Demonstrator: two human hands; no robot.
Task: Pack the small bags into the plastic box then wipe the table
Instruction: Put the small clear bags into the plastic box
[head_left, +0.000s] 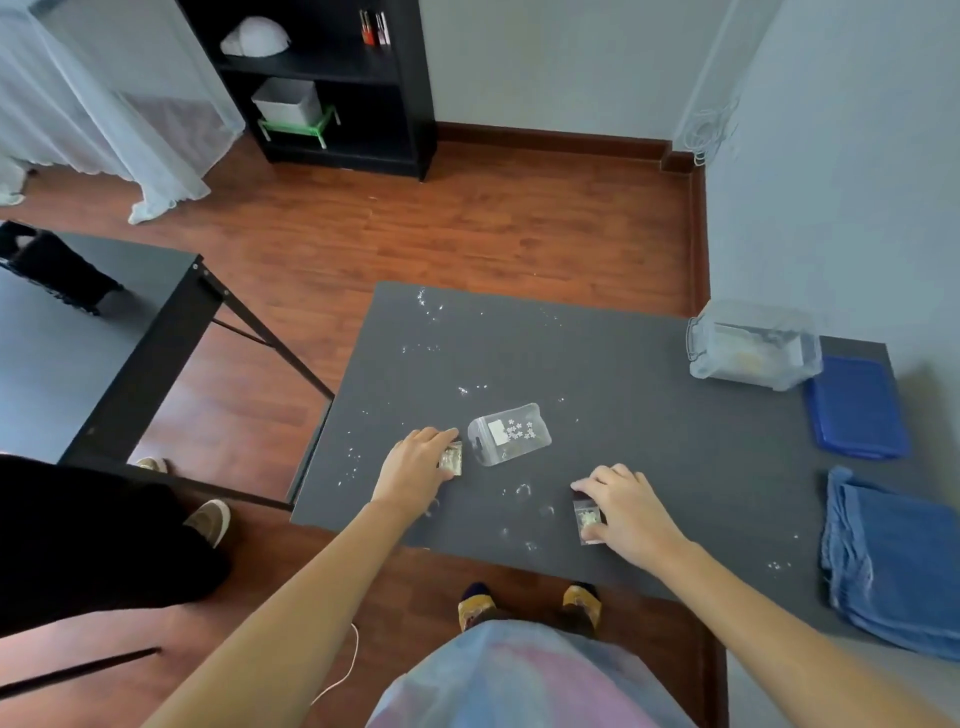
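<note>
On the dark grey table (649, 415), my left hand (415, 465) rests its fingers on a small clear bag (451, 460). My right hand (628, 512) pinches a second small clear bag (587, 519) near the front edge. A larger clear zip bag (511, 434) with tiny white pieces lies flat between them, just right of my left hand. The clear plastic box (753, 345) stands at the far right of the table, with its blue lid (857, 408) lying beside it. A folded blue cloth (893, 566) lies at the near right.
Small shiny bits and droplets are scattered over the table's left and middle. A second dark table (98, 332) stands to the left, with another person's legs and shoes (208, 519) beside it. A black shelf (332, 78) stands at the back wall.
</note>
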